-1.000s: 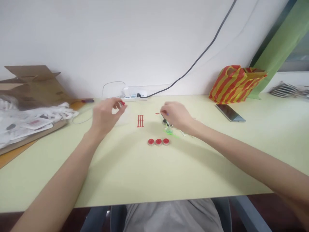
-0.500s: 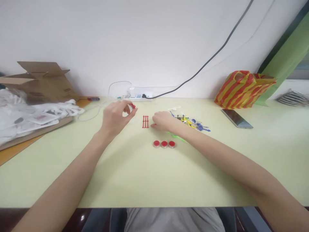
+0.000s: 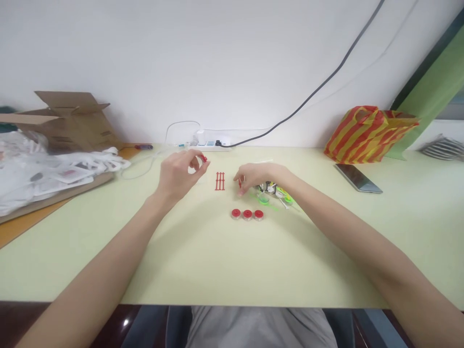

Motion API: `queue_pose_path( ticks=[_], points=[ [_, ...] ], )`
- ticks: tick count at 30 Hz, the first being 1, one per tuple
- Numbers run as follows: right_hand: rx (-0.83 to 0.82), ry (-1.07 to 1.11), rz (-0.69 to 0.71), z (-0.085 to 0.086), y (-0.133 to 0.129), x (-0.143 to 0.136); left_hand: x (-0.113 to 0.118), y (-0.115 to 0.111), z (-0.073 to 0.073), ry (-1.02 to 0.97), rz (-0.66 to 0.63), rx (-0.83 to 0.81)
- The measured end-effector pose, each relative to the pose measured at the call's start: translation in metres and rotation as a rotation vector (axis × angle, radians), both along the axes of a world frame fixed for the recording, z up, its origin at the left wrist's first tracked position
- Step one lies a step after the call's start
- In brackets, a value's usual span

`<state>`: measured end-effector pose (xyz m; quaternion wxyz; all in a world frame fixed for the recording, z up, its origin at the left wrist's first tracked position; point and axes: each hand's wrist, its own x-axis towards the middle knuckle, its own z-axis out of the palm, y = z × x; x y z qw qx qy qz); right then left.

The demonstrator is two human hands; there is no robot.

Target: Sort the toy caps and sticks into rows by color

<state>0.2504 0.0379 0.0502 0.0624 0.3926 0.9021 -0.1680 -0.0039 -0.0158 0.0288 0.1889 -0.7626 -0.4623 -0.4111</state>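
Observation:
My left hand is raised over the table's left half, thumb and forefinger pinched on a small red plastic piece. To its right, my right hand hovers low with curled fingers around a thin red plastic piece, partly hidden. Between the hands lie three red arrow-shaped sticks, side by side. Nearer to me sit three round discs with red tops and clear rims, in a row. Under and beside my right wrist is a pile of green, white, black and yellow plastic parts, partly covered.
A power strip with a black cable lies against the wall. At left are an open cardboard box and white plastic bags. A phone and a red-yellow striped bag stand at right on the pale table.
My right hand has shifted slightly right and turned, and a red piece now shows between its fingers. The coloured parts beneath it look rearranged. My left hand keeps its pinch.

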Motion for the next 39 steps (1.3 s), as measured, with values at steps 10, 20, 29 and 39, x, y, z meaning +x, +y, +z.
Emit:
queue_pose_path(
  ticks=[10, 20, 29, 39],
  points=[
    [0.183, 0.098, -0.014, -0.02, 0.015, -0.005, 0.004, -0.002, -0.002, -0.007, -0.028, -0.046],
    [0.388, 0.183, -0.109, -0.055, 0.026, -0.024, 0.01, -0.003, -0.004, 0.028, -0.043, -0.014],
    [0.418, 0.267, -0.145, -0.067, 0.024, -0.037, 0.008, 0.0, -0.006, 0.022, -0.052, -0.006],
    [0.403, 0.327, -0.133, -0.068, 0.025, -0.04, 0.008, -0.001, -0.006, 0.019, -0.05, 0.015]
  ],
)
